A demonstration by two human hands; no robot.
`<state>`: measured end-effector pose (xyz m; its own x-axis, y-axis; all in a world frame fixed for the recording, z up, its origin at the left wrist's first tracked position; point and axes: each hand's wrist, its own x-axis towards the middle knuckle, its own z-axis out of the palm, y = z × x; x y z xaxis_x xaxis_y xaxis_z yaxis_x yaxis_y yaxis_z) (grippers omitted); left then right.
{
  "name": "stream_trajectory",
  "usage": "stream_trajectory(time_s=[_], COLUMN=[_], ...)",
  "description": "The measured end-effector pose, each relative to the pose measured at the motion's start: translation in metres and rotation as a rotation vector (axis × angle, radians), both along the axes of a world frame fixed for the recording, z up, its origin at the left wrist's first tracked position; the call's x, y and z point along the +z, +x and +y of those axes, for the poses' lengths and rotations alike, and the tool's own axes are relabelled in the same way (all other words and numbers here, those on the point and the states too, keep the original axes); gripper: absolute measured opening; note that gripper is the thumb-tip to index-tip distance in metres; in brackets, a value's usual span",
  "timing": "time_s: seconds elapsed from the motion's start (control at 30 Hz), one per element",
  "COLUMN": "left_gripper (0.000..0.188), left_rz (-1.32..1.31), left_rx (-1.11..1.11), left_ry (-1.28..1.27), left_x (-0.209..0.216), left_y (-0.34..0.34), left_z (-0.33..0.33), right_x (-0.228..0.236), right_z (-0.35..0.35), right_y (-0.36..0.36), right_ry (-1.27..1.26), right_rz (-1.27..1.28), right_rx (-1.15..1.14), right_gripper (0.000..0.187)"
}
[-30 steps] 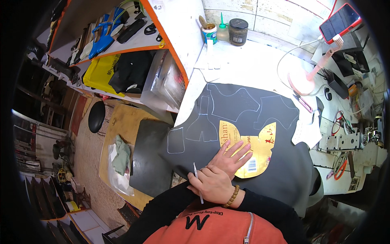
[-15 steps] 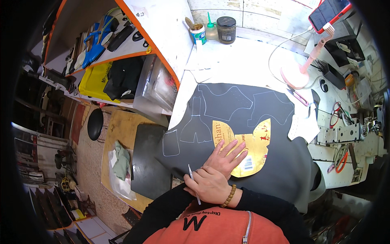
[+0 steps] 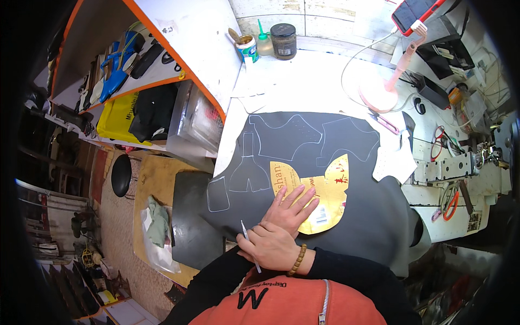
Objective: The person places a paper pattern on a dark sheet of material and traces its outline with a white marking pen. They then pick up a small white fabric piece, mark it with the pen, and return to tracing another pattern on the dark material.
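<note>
My left hand point(image 3: 292, 210) lies flat with fingers spread on a gold card pattern piece point(image 3: 325, 219), which has a curved lower edge and two raised lobes. Under the card is a dark grey sheet of material point(image 3: 368, 206), with several pattern shapes outlined on it in thin light lines. My right hand point(image 3: 266, 246) crosses over my left wrist, a beaded bracelet on its wrist. Its fingers are closed round a slim white pen point(image 3: 245, 230), whose tip points up and away from the sheet. Part of my left wrist is hidden below the right hand.
A white pattern piece point(image 3: 394, 162) and a pink-handled cutter point(image 3: 385, 123) lie at the sheet's right edge. Jars point(image 3: 284, 42) and a green-tipped bottle point(image 3: 264, 44) stand at the back. Farther right are a phone holder point(image 3: 379, 97) and scissors point(image 3: 449, 201). Orange-edged shelves point(image 3: 179, 65) rise at left.
The whole scene has shifted a little to the left in the picture. Both hands keep the same pose, the left on the gold card and the right round the pen.
</note>
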<state>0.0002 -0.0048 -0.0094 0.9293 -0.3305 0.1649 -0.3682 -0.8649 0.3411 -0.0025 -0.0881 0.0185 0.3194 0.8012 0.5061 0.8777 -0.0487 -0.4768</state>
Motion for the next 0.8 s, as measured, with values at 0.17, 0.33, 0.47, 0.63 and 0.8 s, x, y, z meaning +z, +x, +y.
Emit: stream_trajectory(time_s=[0.17, 0.33, 0.47, 0.63, 0.8], left_gripper=[0.062, 0.063, 0.055, 0.055, 0.062], left_rz=[0.02, 0.018, -0.006, -0.04, 0.143], left_rx=[-0.004, 0.0, 0.026, 0.022, 0.009], left_ry=[0.009, 0.046, 0.056, 0.183, 0.742], left_x=[0.007, 0.004, -0.008, -0.001, 0.004], left_y=[0.002, 0.001, -0.002, 0.004, -0.002], left_z=[0.0, -0.001, -0.001, -0.006, -0.012], right_x=[-0.009, -0.016, -0.011, -0.004, -0.002], right_z=[0.001, -0.002, -0.01, -0.025, -0.033], right_y=[-0.002, -0.003, -0.001, 0.011, 0.02], right_ry=[0.065, 0.105, 0.051, 0.023, 0.005], right_rz=[0.001, 0.002, 0.035, 0.055, 0.087], right_rx=[-0.014, -0.013, -0.027, -0.074, -0.129], right_gripper=[0.025, 0.03, 0.038, 0.044, 0.04])
